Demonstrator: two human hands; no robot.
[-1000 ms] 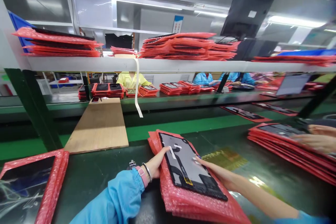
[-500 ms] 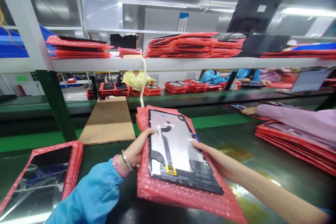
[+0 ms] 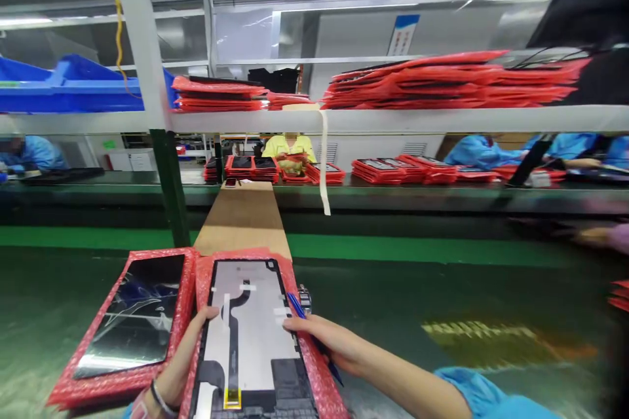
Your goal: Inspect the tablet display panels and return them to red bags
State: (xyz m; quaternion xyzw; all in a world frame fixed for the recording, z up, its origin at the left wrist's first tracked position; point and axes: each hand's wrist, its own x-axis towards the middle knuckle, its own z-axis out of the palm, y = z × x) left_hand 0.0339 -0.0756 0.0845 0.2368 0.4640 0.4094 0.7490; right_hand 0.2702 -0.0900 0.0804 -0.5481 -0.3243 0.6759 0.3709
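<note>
A stack of red bubble-wrap sleeves (image 3: 206, 278) carries a flat panel (image 3: 246, 334) face down on top, grey with black flex strips and white tape. My left hand (image 3: 184, 357) grips the stack's left edge, thumb on the panel. My right hand (image 3: 327, 344) holds the right edge, fingertips on the panel, with a blue pen (image 3: 314, 334) tucked in its fingers. Beside it on the left lies another red sleeve (image 3: 125, 327) with a glossy black screen on top, touching the stack I hold.
A dark green bench (image 3: 442, 301) runs across, with a brown board (image 3: 243, 219) bridging to the far line. The shelf (image 3: 344, 120) above holds several red-sleeved stacks and blue bins (image 3: 73, 85). People in blue and yellow work at the far bench. A blurred hand (image 3: 597, 236) reaches in at right.
I have carried the stack with the panel from the right leftward, and it now sits next to the sleeve with the black screen. My view has swung left.
</note>
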